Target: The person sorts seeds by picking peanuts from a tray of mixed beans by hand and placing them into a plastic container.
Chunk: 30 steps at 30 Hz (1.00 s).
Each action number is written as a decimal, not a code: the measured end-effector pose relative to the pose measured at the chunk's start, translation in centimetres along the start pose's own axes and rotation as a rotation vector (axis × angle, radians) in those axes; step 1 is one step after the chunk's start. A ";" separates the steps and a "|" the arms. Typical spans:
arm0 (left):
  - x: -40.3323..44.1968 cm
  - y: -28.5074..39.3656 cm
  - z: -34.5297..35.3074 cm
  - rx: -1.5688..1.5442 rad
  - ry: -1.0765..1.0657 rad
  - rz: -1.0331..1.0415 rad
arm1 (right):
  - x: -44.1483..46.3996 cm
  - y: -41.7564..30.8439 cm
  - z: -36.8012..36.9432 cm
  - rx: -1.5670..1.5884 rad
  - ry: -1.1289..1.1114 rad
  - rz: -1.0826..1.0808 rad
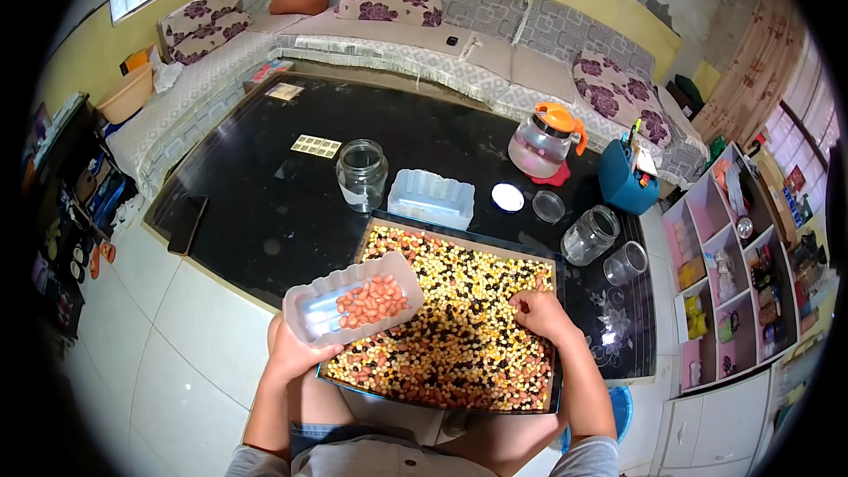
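Note:
My left hand [293,352] is closed on the near end of a translucent plastic container [311,311], tilted above the left side of a shallow tray. Reddish peanuts [371,301] lie gathered toward the container's right end. The tray [559,336] rests near my lap, full of mixed yellow corn kernels, black beans and peanuts [459,300]. Over the tray's right side, my right hand [539,313] has its fingers drawn together at the surface of the mix. Whatever they may hold is too small to make out.
Beyond the tray, the black table [256,177] bears a glass jar [362,178], a second plastic container [431,199], a white lid [507,198] and an orange-topped pitcher [541,143]. Further jars [591,237] stand right of the tray. A phone [187,224] lies at the left edge.

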State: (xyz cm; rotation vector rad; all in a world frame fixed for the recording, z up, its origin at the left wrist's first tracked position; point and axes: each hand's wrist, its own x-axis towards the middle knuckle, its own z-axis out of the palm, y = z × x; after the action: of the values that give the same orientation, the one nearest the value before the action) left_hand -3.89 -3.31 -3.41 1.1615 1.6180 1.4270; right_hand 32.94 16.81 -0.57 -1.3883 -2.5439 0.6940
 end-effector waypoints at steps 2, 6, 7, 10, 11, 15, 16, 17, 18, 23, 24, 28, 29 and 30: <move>0.0 -0.2 -0.3 0.034 -0.029 -0.002 | 0.2 -0.3 0.0 -0.032 0.017 -0.030; -0.3 0.4 -0.1 0.058 -0.001 0.039 | 1.1 -4.2 -1.0 0.044 0.079 -0.007; -0.4 0.9 -0.2 0.064 0.012 0.039 | 1.3 -5.7 -1.5 0.120 0.109 -0.013; -0.4 2.3 0.1 0.072 0.012 0.050 | 2.0 -10.5 -2.5 0.274 0.155 -0.226; -0.4 2.1 -0.1 0.073 0.016 0.050 | 2.2 -12.0 -2.8 0.299 0.166 -0.301; -0.4 1.9 -0.5 0.167 -0.099 0.059 | 3.0 -16.7 -2.4 0.319 0.191 -0.602; -0.4 2.0 -0.5 0.161 -0.101 0.052 | 3.0 -17.6 -2.2 0.357 0.155 -0.630; -0.4 1.8 -0.5 0.160 -0.107 0.052 | 3.0 -18.2 -2.2 0.394 0.119 -0.656; -0.4 1.4 -0.5 0.148 -0.098 0.056 | 3.1 -17.9 -2.2 0.392 0.123 -0.649; -0.3 1.3 -0.4 0.096 -0.094 0.046 | 2.9 -12.8 -4.0 0.356 0.239 -0.351; -0.3 1.4 -0.4 0.114 -0.092 0.036 | 3.0 -10.6 -3.9 0.316 0.259 -0.262; -0.5 1.2 -0.4 0.104 -0.090 0.007 | 2.1 -3.7 -3.0 0.133 0.225 -0.020; -0.4 1.0 -0.3 0.101 -0.093 0.008 | 1.7 -2.3 -2.4 0.139 0.226 -0.053; -0.4 0.7 -0.2 0.081 -0.036 0.030 | 1.2 -1.5 -2.1 0.088 0.176 -0.016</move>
State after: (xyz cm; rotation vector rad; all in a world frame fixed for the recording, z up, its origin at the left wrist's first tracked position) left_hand -3.75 -3.76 -2.70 1.2555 1.6527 1.3626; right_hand 31.87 17.76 1.88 -1.3366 -2.3577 0.6418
